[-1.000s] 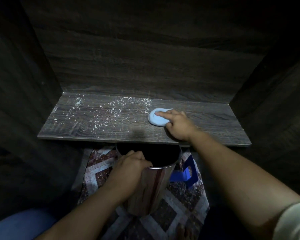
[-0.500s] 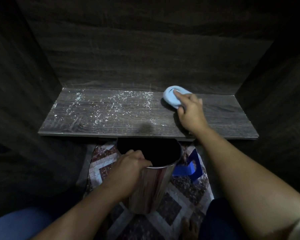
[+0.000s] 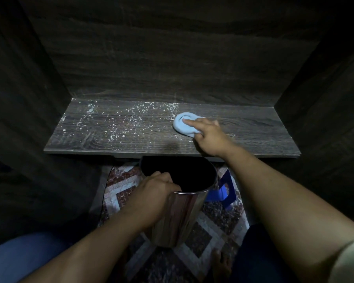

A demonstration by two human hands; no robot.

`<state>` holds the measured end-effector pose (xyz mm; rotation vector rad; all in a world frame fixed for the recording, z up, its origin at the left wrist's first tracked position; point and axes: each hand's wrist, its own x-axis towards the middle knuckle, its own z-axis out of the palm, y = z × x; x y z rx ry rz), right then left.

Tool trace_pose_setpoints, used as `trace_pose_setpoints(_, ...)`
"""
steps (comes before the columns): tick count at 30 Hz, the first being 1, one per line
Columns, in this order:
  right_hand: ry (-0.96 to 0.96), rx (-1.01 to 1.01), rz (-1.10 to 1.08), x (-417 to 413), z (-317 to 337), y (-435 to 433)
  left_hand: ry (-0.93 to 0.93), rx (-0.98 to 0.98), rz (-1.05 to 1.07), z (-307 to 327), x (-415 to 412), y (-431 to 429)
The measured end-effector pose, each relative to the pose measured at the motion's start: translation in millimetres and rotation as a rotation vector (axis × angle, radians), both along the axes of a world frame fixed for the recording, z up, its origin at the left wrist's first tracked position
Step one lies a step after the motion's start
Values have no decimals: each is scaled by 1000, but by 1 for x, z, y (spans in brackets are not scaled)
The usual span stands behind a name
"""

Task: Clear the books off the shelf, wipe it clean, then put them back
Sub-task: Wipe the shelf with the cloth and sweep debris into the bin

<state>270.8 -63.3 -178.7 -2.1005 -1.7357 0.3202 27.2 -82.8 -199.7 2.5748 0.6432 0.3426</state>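
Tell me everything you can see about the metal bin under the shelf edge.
The metal bin is a shiny, reflective cylinder with a dark interior whose contents cannot be seen. It tilts, open mouth just below the shelf front edge, above the patterned floor. The left hand grips its rim.

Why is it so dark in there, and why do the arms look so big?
Head view: dim light reaches only the shelf and blue cloth, so the walls fade to black; the wide-angle lens stretches the near arms; the metal bin shows streaky reflections.
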Motion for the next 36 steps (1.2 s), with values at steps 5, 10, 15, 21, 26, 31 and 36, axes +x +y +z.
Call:
trace_pose_setpoints(5,84,-22,31,-3,5,-12,-3,-34,13,-2,1,-1)
trace_pose_setpoints(10,140,-91,13,-8,13,-22,13,-26,2,-3,0,-3)
trace_pose_setpoints(15,147,-169,46,-13,22,-32,31,-28,-2,-5,-1,-5)
trace_pose_setpoints(21,270,-245,23,-24,34,-51,27,-24,18,-3,-4,-8)
trace_pose_setpoints(26,512,-199,-88,-28,47,-60,10,-20,26,-1,-6,-7)
trace_pose_setpoints(31,636,126,-277,-15,49,-51,14,1,11,-4,-8,-3)
trace_pose_setpoints(36,317,93,-280,-12,24,-35,6,-7,-9,-4,-8,-1)
